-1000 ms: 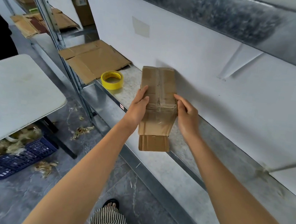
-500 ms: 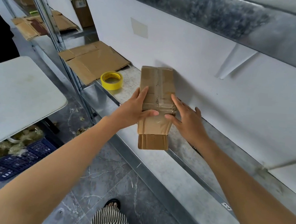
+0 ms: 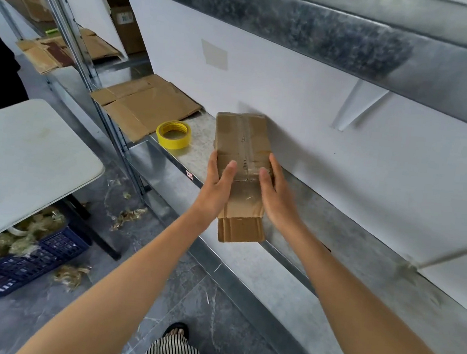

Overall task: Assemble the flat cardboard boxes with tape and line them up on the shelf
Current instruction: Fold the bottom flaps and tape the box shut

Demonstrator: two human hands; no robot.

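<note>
Head view shows you holding the cardboard box [image 3: 240, 143] from both sides: your left hand [image 3: 217, 181] clasps its left edge and your right hand [image 3: 275, 194] its right edge, each thumb laid over the taped top face. The box lies on the metal shelf [image 3: 321, 238], its far end against the white back panel, while the near end sticks out past the shelf's front lip with a flap [image 3: 239, 229] hanging open. Just to its left on the shelf sits a yellow tape roll [image 3: 173, 134], and beyond that lies flat cardboard [image 3: 144, 107]. A white table [image 3: 26, 161] stands at your left
</note>
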